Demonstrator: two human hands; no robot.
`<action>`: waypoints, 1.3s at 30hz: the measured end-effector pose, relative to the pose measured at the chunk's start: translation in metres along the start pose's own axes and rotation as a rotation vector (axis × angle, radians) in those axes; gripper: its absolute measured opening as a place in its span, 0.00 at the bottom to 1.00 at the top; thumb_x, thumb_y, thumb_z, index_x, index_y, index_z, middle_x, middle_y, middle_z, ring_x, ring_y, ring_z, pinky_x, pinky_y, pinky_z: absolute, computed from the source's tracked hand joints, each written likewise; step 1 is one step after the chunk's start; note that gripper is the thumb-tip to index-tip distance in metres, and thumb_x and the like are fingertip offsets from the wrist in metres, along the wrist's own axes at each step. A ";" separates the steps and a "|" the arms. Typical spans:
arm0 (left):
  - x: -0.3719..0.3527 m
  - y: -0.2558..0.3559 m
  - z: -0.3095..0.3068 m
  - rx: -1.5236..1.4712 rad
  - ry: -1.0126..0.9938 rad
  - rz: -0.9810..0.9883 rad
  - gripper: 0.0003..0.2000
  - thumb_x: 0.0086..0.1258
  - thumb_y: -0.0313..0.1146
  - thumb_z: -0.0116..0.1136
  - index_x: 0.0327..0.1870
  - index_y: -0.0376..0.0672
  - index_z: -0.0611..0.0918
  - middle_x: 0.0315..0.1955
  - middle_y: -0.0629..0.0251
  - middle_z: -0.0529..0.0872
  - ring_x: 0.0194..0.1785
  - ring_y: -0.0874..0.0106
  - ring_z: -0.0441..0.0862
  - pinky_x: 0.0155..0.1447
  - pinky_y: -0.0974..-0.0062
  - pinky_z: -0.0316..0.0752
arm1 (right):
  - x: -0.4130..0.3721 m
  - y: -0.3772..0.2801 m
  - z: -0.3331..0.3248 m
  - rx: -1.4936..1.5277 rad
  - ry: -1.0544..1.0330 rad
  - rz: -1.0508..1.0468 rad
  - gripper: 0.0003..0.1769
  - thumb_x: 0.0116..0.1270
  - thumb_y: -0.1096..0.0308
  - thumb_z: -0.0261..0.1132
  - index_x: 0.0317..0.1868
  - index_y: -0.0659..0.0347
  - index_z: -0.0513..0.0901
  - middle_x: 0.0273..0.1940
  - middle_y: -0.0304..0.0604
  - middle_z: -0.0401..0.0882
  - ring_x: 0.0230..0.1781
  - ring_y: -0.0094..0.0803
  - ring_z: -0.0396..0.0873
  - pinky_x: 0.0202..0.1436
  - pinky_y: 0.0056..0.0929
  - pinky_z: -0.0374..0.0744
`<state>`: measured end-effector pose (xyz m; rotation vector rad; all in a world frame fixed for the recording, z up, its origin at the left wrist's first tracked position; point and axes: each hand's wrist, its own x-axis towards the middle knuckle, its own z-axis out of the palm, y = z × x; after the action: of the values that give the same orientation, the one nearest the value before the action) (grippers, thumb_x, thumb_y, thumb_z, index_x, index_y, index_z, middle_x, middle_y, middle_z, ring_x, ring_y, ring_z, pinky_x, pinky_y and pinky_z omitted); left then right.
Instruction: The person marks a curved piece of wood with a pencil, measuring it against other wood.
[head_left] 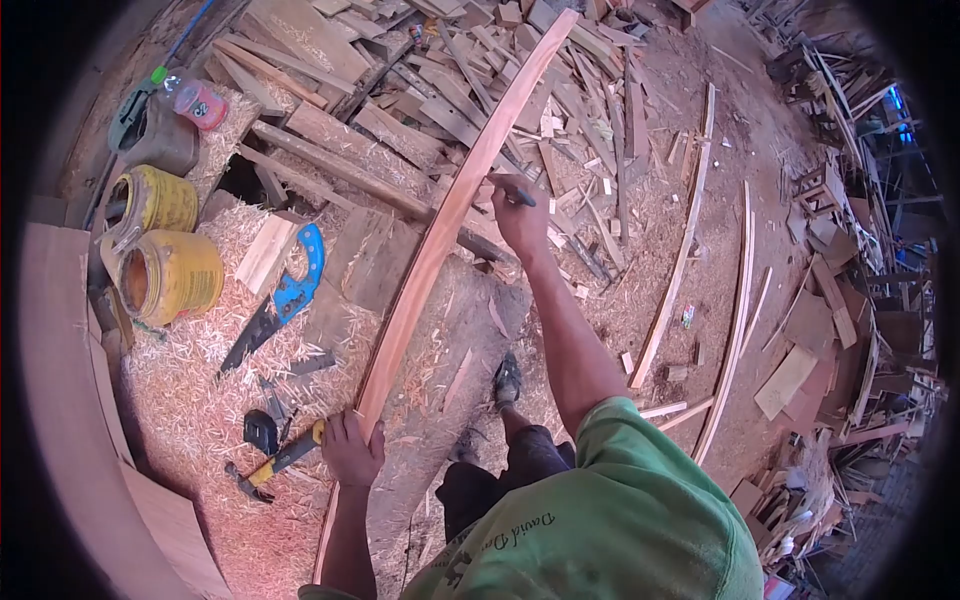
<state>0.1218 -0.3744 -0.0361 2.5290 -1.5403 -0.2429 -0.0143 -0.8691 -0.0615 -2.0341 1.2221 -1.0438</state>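
Note:
A long, slightly curved plank [440, 240] runs from the lower left up to the top centre. My left hand [352, 450] is closed on its lower part, with the thumb at the right edge. My right hand [522, 215] is beside the right edge of the plank, higher up, its fingers closed round a dark pen-like marker [517, 193]. Left of the plank, a blue-handled saw [297, 285] lies on the shavings. Near my left hand are a hammer [275, 465] with a yellow and black handle and a black tape measure [261, 431].
Two yellow containers [185, 275] and a bottle with a pink label [200, 104] stand at the left. Scrap wood [440, 110] is heaped beyond the bench. Long curved strips [680, 250] lie on the floor at the right. My shoe [507, 380] shows below.

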 end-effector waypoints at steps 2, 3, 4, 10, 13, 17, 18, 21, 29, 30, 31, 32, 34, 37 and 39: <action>0.000 0.000 -0.001 0.024 -0.022 0.008 0.33 0.79 0.54 0.64 0.68 0.30 0.79 0.54 0.41 0.82 0.58 0.41 0.81 0.60 0.43 0.78 | -0.002 -0.001 -0.003 -0.055 -0.043 0.013 0.14 0.72 0.75 0.68 0.52 0.60 0.96 0.47 0.52 0.95 0.40 0.45 0.94 0.45 0.39 0.89; 0.001 0.000 -0.001 0.037 -0.027 0.009 0.33 0.79 0.54 0.64 0.69 0.30 0.79 0.54 0.41 0.82 0.58 0.41 0.81 0.61 0.44 0.78 | -0.001 -0.004 -0.004 -0.079 -0.064 0.014 0.14 0.72 0.74 0.68 0.52 0.60 0.96 0.47 0.52 0.95 0.40 0.45 0.94 0.45 0.39 0.90; 0.001 0.000 -0.002 0.036 -0.034 0.008 0.33 0.79 0.54 0.63 0.69 0.30 0.79 0.54 0.41 0.82 0.58 0.41 0.81 0.60 0.44 0.78 | -0.002 -0.007 -0.005 -0.053 -0.083 0.039 0.13 0.71 0.73 0.68 0.51 0.60 0.96 0.47 0.53 0.95 0.42 0.49 0.94 0.47 0.42 0.89; 0.004 0.001 -0.001 0.039 0.016 0.043 0.33 0.81 0.54 0.62 0.70 0.30 0.79 0.53 0.43 0.82 0.57 0.43 0.82 0.59 0.46 0.78 | -0.052 -0.035 -0.005 -0.008 -0.102 0.057 0.12 0.67 0.73 0.70 0.49 0.58 0.94 0.43 0.54 0.91 0.44 0.57 0.90 0.50 0.51 0.86; 0.005 0.002 -0.005 0.056 0.005 0.038 0.32 0.81 0.54 0.61 0.70 0.31 0.79 0.53 0.44 0.82 0.57 0.45 0.82 0.59 0.47 0.78 | -0.080 -0.055 -0.005 -0.052 -0.181 0.087 0.15 0.67 0.73 0.70 0.52 0.54 0.96 0.47 0.51 0.94 0.45 0.51 0.93 0.52 0.43 0.89; 0.002 0.002 -0.006 0.042 -0.001 0.016 0.32 0.82 0.55 0.61 0.70 0.32 0.79 0.53 0.45 0.83 0.57 0.46 0.82 0.59 0.48 0.78 | -0.135 -0.081 -0.010 -0.062 -0.280 0.030 0.15 0.67 0.75 0.70 0.52 0.55 0.95 0.46 0.50 0.94 0.44 0.50 0.93 0.51 0.44 0.89; 0.001 0.002 -0.004 0.041 0.002 0.015 0.32 0.82 0.55 0.61 0.70 0.32 0.79 0.52 0.45 0.83 0.57 0.46 0.82 0.59 0.48 0.78 | -0.135 -0.082 -0.014 -0.024 -0.303 0.022 0.15 0.68 0.76 0.69 0.52 0.56 0.95 0.46 0.50 0.94 0.43 0.50 0.93 0.50 0.44 0.89; -0.001 -0.002 -0.001 0.031 0.052 0.048 0.31 0.82 0.56 0.61 0.69 0.33 0.80 0.51 0.46 0.83 0.56 0.46 0.83 0.59 0.48 0.79 | -0.125 -0.072 -0.018 0.072 -0.219 0.025 0.14 0.68 0.78 0.69 0.52 0.58 0.94 0.44 0.51 0.94 0.40 0.49 0.92 0.48 0.43 0.88; 0.000 -0.001 0.000 0.025 0.085 0.085 0.31 0.82 0.54 0.63 0.67 0.30 0.80 0.51 0.44 0.83 0.54 0.43 0.83 0.56 0.47 0.79 | -0.022 -0.011 0.010 0.066 0.195 -0.006 0.08 0.69 0.76 0.71 0.46 0.65 0.94 0.42 0.56 0.94 0.37 0.47 0.92 0.45 0.38 0.87; 0.001 -0.002 0.000 0.021 0.085 0.086 0.31 0.81 0.54 0.63 0.67 0.30 0.80 0.51 0.44 0.83 0.54 0.43 0.83 0.56 0.47 0.79 | -0.018 -0.010 0.012 0.070 0.164 0.047 0.10 0.69 0.77 0.70 0.48 0.65 0.94 0.42 0.55 0.94 0.38 0.48 0.92 0.46 0.40 0.88; 0.001 -0.003 -0.001 0.026 0.067 0.075 0.31 0.81 0.53 0.64 0.67 0.30 0.80 0.51 0.44 0.83 0.54 0.43 0.83 0.56 0.47 0.79 | -0.015 -0.010 0.013 0.081 0.154 0.039 0.11 0.69 0.77 0.70 0.48 0.65 0.95 0.42 0.56 0.94 0.38 0.49 0.93 0.46 0.41 0.88; 0.000 -0.004 0.000 0.027 0.047 0.064 0.31 0.81 0.53 0.64 0.67 0.30 0.80 0.51 0.44 0.83 0.55 0.43 0.83 0.56 0.47 0.79 | -0.013 -0.008 0.012 0.090 0.142 0.033 0.11 0.69 0.77 0.70 0.48 0.64 0.95 0.42 0.56 0.94 0.39 0.50 0.93 0.47 0.41 0.88; 0.000 -0.002 0.000 0.013 0.033 0.053 0.30 0.80 0.52 0.65 0.66 0.31 0.80 0.50 0.44 0.82 0.54 0.43 0.82 0.56 0.46 0.78 | -0.011 -0.006 0.009 0.048 0.106 0.026 0.12 0.68 0.77 0.69 0.49 0.63 0.95 0.43 0.56 0.94 0.40 0.51 0.93 0.48 0.43 0.89; 0.003 -0.001 -0.001 -0.007 0.050 0.056 0.26 0.80 0.49 0.66 0.63 0.32 0.80 0.48 0.45 0.80 0.54 0.42 0.81 0.56 0.44 0.77 | -0.008 -0.006 0.006 -0.050 0.032 0.013 0.12 0.67 0.74 0.70 0.48 0.61 0.96 0.44 0.56 0.94 0.43 0.54 0.93 0.50 0.46 0.89; 0.003 0.001 -0.002 -0.001 0.052 0.064 0.26 0.80 0.48 0.66 0.63 0.32 0.80 0.48 0.45 0.80 0.54 0.42 0.81 0.55 0.44 0.77 | -0.007 -0.010 0.003 -0.065 -0.025 -0.009 0.12 0.65 0.71 0.72 0.48 0.58 0.96 0.42 0.56 0.93 0.45 0.57 0.92 0.51 0.50 0.88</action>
<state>0.1232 -0.3777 -0.0341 2.4603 -1.5981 -0.1682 -0.0089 -0.8581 -0.0584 -2.0973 1.2508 -0.9917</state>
